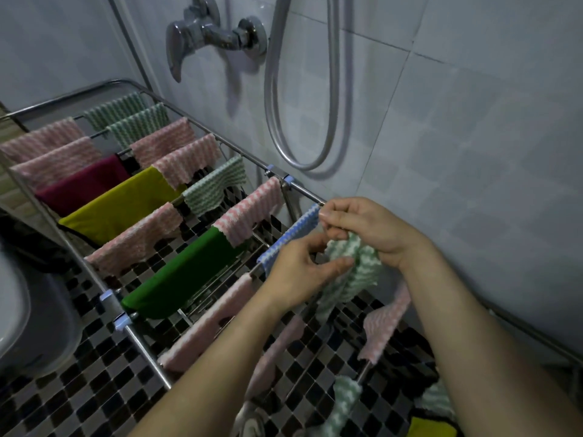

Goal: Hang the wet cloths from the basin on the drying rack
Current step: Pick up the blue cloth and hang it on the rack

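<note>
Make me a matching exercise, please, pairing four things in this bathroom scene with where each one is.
Things:
1. crumpled green-striped cloth
2. blue-striped cloth
3. plain green cloth
4. shower hose

Places:
A. looped against the tiled wall
B. draped on the drying rack, away from both hands
C. gripped by the left hand and right hand
D. draped on the rack right beside the hands

Pairs: 1-C, 2-D, 3-B, 4-A

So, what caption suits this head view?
Left hand and right hand hold a green-striped cloth at the rack, beside a blue cloth.
</note>
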